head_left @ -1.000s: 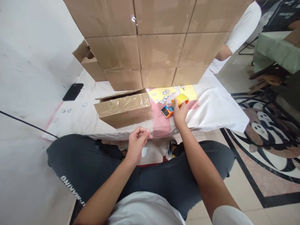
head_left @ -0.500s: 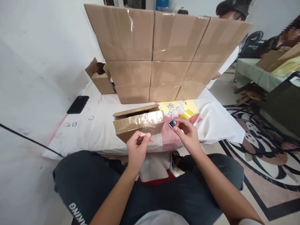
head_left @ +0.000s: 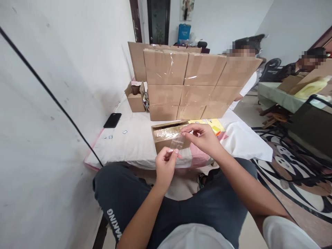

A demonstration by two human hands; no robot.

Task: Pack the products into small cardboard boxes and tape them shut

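A short strip of clear tape (head_left: 177, 141) is stretched between my two hands. My left hand (head_left: 166, 164) pinches its lower end between thumb and fingers. At the upper end, the thumb and fingertips of my right hand (head_left: 202, 138) are closed on it. Just behind the strip stands a small cardboard box (head_left: 160, 138), its top flap raised and glossy tape across its front upper edge. My right hand covers part of that box. A yellow and orange tape roll (head_left: 216, 130) lies partly hidden behind my right hand.
Stacked cardboard boxes (head_left: 166, 95) form a wall behind the small box. An open carton (head_left: 136, 103) and a black phone (head_left: 112, 120) are on the left of the cloth-covered surface (head_left: 135, 145). One person (head_left: 249, 83) sits behind the stack, another (head_left: 293, 71) farther right.
The view has tilted up and turned left. My right hand has come nearer my left and now grips the strip's upper end. The small dark shiny object at its fingers is no longer visible.
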